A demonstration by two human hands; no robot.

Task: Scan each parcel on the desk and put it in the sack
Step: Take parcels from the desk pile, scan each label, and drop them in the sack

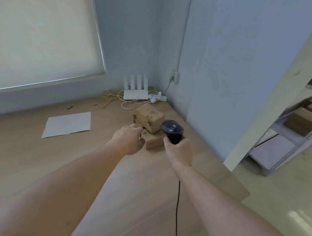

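Centre of the frame, on the wooden desk point(31, 146): small pile of cardboard parcels point(150, 123), one larger box on top, a lower parcel point(153, 140) in front. Left hand point(129, 140) reaching in from lower left, fingers curled at the lower parcel's left edge, thumb below; actual grip not discernible. Right hand point(179, 152), just right of the pile, wrapped round the black scanner point(171, 130), cord trailing down. Upper centre: white router point(136, 90).

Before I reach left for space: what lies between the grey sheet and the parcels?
Head view: only bare desk between grey sheet and parcels.
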